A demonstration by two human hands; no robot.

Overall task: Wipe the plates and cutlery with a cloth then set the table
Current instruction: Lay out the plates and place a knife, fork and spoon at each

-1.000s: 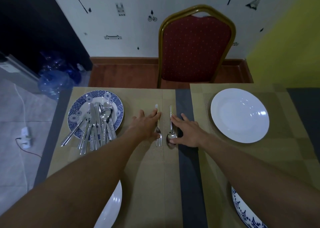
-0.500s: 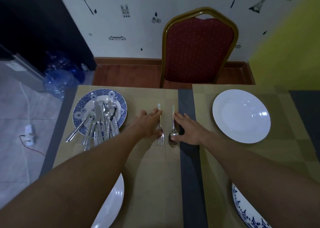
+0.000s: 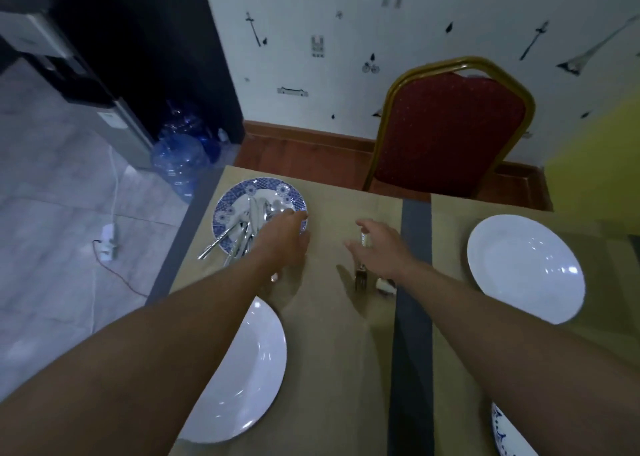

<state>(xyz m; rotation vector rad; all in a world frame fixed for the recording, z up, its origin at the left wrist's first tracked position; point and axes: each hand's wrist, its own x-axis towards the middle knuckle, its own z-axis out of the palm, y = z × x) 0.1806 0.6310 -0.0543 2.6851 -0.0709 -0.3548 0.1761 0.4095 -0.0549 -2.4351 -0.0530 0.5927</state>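
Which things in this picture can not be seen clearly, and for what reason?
Head view:
- Spoon: handle hidden under the right hand and forearm.
- Fork: middle covered by that hand.
- Cutlery pile on the blue patterned plate: partly covered by the left hand; blurred, pieces uncountable.
- Second patterned plate: cut off by the bottom edge.

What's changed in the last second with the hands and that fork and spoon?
The left hand left the fork and reached left to the cutlery pile on the blue patterned plate. The right hand lifted, open, over the pair. Fork and spoon stayed side by side; the white plates stayed put.
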